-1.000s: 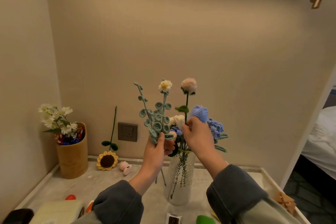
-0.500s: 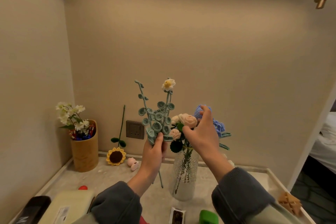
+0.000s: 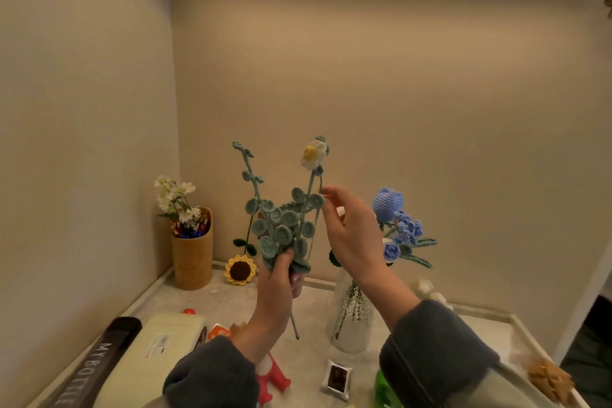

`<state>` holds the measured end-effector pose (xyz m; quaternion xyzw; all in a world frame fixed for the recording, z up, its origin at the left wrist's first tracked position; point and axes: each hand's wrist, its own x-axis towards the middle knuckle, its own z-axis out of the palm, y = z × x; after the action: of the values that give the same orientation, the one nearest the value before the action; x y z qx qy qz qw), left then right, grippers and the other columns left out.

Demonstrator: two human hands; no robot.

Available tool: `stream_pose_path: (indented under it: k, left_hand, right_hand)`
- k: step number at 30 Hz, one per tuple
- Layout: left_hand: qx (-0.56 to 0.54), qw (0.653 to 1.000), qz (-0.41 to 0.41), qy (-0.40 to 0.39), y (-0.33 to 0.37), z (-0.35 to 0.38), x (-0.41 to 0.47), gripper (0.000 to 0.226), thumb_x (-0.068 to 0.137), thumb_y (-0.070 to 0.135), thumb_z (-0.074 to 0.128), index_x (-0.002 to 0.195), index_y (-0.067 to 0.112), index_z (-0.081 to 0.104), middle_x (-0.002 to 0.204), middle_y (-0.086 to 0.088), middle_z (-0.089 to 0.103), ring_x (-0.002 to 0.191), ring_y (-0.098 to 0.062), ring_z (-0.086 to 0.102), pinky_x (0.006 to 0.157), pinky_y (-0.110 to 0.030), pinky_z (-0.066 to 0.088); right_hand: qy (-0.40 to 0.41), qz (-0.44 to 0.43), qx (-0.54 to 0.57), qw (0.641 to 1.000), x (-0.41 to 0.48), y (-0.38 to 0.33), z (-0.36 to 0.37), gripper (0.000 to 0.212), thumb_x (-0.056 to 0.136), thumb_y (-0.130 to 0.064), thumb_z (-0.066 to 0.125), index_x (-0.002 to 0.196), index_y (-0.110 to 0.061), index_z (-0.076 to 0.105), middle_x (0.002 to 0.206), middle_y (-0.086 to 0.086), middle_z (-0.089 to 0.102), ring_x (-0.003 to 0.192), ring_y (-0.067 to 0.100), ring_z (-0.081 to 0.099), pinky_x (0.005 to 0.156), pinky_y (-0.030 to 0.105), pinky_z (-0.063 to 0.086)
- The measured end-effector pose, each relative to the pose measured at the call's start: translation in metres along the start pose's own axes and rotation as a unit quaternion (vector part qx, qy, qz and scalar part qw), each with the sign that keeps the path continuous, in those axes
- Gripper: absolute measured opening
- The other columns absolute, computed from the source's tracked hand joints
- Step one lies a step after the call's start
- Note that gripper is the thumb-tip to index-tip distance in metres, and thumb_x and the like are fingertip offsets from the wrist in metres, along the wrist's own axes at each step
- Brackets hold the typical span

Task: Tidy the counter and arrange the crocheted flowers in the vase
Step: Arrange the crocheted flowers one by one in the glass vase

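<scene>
Pointing upward, crocheted sprig (image 3: 281,228) stands near-vertical in left hand (image 3: 280,281).

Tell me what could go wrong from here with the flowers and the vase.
1. The right hand hovers just in front of the glass vase; its sleeve might knock that tall vase over.
2. The left hand grips the bunch low while the right pinches one stem; tugging could drag others loose.

left hand (image 3: 280,280) was raised on an upright forearm, fingers curled round crocheted stems (image 3: 281,235). right hand (image 3: 352,235) was higher, fingers loosely curved, fingertips (image 3: 326,190) at those stems; pinch unclear. dark sleeves covered both forearms.
</scene>
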<state>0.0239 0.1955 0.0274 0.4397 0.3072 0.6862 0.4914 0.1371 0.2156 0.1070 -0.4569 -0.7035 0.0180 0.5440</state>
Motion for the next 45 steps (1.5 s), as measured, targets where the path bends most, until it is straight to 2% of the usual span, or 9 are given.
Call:
stream_pose_path:
  k: [6,14,20,23,27,32,39,42,45]
  left_hand:
    - [0.024,0.999,-0.027,0.017,0.001,-0.010,-0.015,0.038,0.099,0.009,0.035,0.061,0.014,0.033,0.045,0.003,0.028,0.036,-0.008,0.022,0.038,-0.018,0.015]
    - [0.063,0.993,-0.092,0.046,-0.008,-0.007,-0.025,0.045,0.099,0.017,0.037,0.055,0.016,0.031,0.043,0.003,0.027,0.034,-0.008,0.020,0.037,-0.017,0.015]
    - [0.049,0.993,-0.080,0.074,0.001,0.015,-0.013,0.036,0.102,0.025,0.037,0.067,0.014,0.041,0.049,0.001,0.033,0.038,-0.009,0.024,0.038,-0.023,0.018]
    - [0.073,0.994,-0.055,0.057,0.006,0.032,-0.001,0.033,0.102,0.027,0.038,0.074,0.012,0.047,0.052,0.002,0.044,0.040,-0.008,0.034,0.039,-0.022,0.026]
    - [0.088,0.996,-0.019,0.029,0.010,0.052,0.019,0.024,0.101,0.027,0.041,0.090,0.012,0.055,0.061,0.000,0.056,0.046,-0.008,0.050,0.041,-0.022,0.040]
    - [0.060,0.998,-0.006,-0.006,0.017,0.075,0.051,0.024,0.101,0.028,0.040,0.118,0.016,0.053,0.093,-0.002,0.070,0.067,-0.015,0.070,0.049,-0.023,0.053]
    - [0.137,0.988,-0.029,-0.067,0.002,0.089,0.079,0.019,0.102,0.033,0.037,0.105,0.019,0.049,0.062,0.004,0.068,0.047,-0.014,0.061,0.038,-0.025,0.046]
    - [0.136,0.986,-0.056,-0.075,-0.013,0.084,0.081,0.014,0.101,0.033,0.040,0.100,0.024,0.049,0.073,-0.001,0.069,0.048,-0.015,0.062,0.039,-0.026,0.047]
    - [0.154,0.981,-0.069,-0.100,-0.027,0.078,0.080,0.013,0.101,0.035,0.040,0.108,0.030,0.050,0.095,-0.005,0.069,0.067,-0.021,0.071,0.051,-0.034,0.054]
  right_hand:
    - [0.002,-0.008,0.043,0.999,-0.007,-0.010,-0.003,0.003,0.094,-0.024,0.060,0.096,-0.025,0.063,0.083,-0.015,0.063,0.079,0.002,0.059,0.069,0.027,0.050]
    - [0.061,0.044,0.069,0.995,-0.011,-0.004,-0.020,0.003,0.097,-0.020,0.056,0.097,-0.020,0.059,0.086,-0.009,0.060,0.080,0.005,0.057,0.071,0.028,0.049]
    - [0.106,0.066,0.072,0.989,-0.002,0.006,-0.046,0.005,0.096,-0.019,0.056,0.097,-0.024,0.058,0.086,-0.012,0.060,0.080,0.005,0.058,0.070,0.027,0.051]
    - [0.123,0.063,0.095,0.986,0.004,0.007,-0.059,0.007,0.096,-0.017,0.057,0.100,-0.023,0.058,0.086,-0.011,0.062,0.082,0.013,0.064,0.075,0.034,0.057]
    - [0.172,0.051,0.127,0.976,0.019,0.003,-0.073,0.006,0.096,-0.016,0.058,0.099,-0.020,0.059,0.085,-0.008,0.064,0.076,0.012,0.068,0.068,0.025,0.057]
    - [0.218,0.032,0.103,0.970,0.050,-0.005,-0.090,0.005,0.096,-0.018,0.058,0.099,-0.021,0.059,0.083,-0.010,0.064,0.074,0.007,0.067,0.069,0.034,0.060]
    - [0.248,0.008,0.048,0.968,0.073,0.004,-0.089,0.005,0.096,-0.019,0.057,0.098,-0.023,0.059,0.082,-0.013,0.064,0.077,0.014,0.067,0.071,0.044,0.058]
    - [0.239,0.017,0.033,0.970,0.074,0.020,-0.080,0.006,0.096,-0.018,0.058,0.099,-0.023,0.060,0.082,-0.015,0.063,0.076,0.008,0.065,0.070,0.040,0.059]
    - [0.207,0.037,0.003,0.978,0.071,0.041,-0.067,0.006,0.096,-0.017,0.058,0.097,-0.023,0.059,0.079,-0.017,0.061,0.074,0.005,0.064,0.069,0.036,0.058]
